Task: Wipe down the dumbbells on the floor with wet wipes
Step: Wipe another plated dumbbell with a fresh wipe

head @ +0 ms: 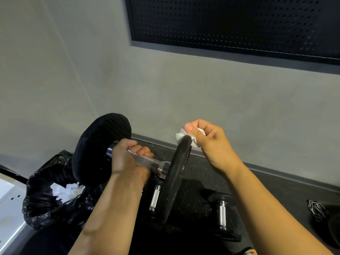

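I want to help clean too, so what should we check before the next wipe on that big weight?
1. Hold on the weight: ok. The left hand grips the handle of the lifted dumbbell, fingers curled round it.
2. Wipe on target: ok. The right hand pinches the wet wipe against the rim of the near plate.
3. Wipe clean enough: cannot tell, it is bunched up.
4. Place for used wipes: ok. The black bin bag sits open at the left, with white wipes inside.
5. Floor below free: not ok. Two other dumbbells lie under the lifted one.
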### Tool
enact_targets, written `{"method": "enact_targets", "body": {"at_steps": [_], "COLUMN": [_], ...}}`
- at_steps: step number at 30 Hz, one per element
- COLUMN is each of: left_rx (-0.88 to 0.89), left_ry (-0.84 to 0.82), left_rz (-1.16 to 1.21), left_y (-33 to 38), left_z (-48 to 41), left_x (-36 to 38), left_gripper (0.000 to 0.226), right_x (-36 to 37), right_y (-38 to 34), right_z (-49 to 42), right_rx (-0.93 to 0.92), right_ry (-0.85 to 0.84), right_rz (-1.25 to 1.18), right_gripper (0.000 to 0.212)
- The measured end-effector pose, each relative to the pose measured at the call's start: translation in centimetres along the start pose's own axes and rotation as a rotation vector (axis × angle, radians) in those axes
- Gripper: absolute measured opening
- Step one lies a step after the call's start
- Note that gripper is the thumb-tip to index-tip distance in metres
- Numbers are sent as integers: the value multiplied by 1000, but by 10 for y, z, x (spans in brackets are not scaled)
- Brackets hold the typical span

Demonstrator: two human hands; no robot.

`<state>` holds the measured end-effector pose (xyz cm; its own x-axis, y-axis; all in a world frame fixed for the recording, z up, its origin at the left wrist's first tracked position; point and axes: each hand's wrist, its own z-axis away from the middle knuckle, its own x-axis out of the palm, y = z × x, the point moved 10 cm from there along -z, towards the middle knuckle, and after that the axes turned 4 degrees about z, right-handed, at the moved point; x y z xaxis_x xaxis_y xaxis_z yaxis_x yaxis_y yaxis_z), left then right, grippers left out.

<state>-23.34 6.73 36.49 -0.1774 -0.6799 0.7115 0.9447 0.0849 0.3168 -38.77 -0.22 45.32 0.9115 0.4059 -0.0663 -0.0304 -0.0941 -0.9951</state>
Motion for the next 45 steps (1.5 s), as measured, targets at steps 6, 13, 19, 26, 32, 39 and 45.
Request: {"method": "enact_targets", "body": {"at_steps": [6,13,19,26,32,39,45], "left_rx": [-12,-8,-5,73,105,77,103], "left_ry": [6,48,25,33,97,232,283], "left_rz": [-28,74,268,186,86,6,-41], "left_y": [-14,-30,-32,-18,-9,-12,-7], "left_z": [7,17,14,9,4,2,-1], "left_x": [9,28,42,38,21,4,3], "left_gripper": [38,37,47,49,46,44,40], "right_x": [-13,-4,21,-23,-59,-21,-10], "right_y": [61,111,131,107,-10,-27,-43], "right_z": [3,47,79,79,28,2,29], "right_rx": [201,419,588,610,47,94,-91], "right_ry": [32,183,291,402,444,68,65], "right_rz": [-213,-476,-746,-200,-16,121,308], "right_gripper": [33,26,33,28,22,13,19]}}
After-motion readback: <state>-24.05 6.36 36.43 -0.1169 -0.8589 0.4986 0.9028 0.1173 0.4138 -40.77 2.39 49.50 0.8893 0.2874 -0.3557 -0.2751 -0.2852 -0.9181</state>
